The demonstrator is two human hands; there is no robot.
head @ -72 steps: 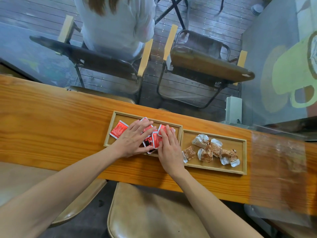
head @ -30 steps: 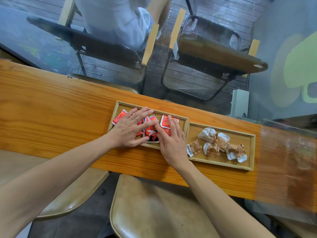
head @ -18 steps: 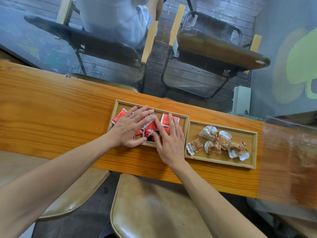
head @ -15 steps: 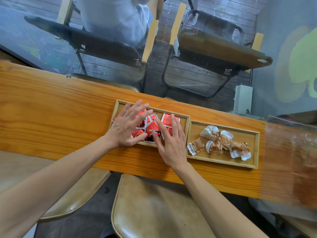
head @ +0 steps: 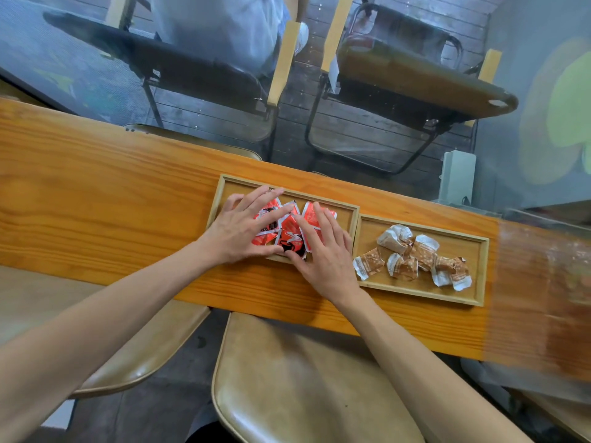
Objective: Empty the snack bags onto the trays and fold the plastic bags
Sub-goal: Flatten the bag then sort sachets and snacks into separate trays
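Wooden counter (head: 96, 193) runs across the view, grain lengthwise. Two shallow wooden trays sit on it side by side, long edges parallel to the counter, inner ends touching or nearly so.

Left tray (head: 289, 194): holds red snack packets (head: 289, 223), bunched together and overlapping in the middle of the tray; white edges and black print visible on some. Exact count not readable, as both hands cover part of the pile.

Left hand (head: 238, 230): palm down, fingers straight and spread, lying flat on the left part of the red packets; fingertips reach toward the tray's far rim. Nothing is pinched or gripped.

Right hand (head: 326, 251): palm down, fingers extended and slightly spread, pressing on the right part of the same pile; heel of the hand sits over the tray's near rim and the counter. Also gripping nothing.

Right tray (head: 479, 270): holds brown-and-white wrapped snacks (head: 412, 257), crumpled, clustered loosely in the centre, several touching. No hand on this tray.

Below the counter: two tan padded stools (head: 303, 385). Beyond it: dark folding chairs (head: 415, 78); a person in pale clothing (head: 230, 24) occupies the left one.
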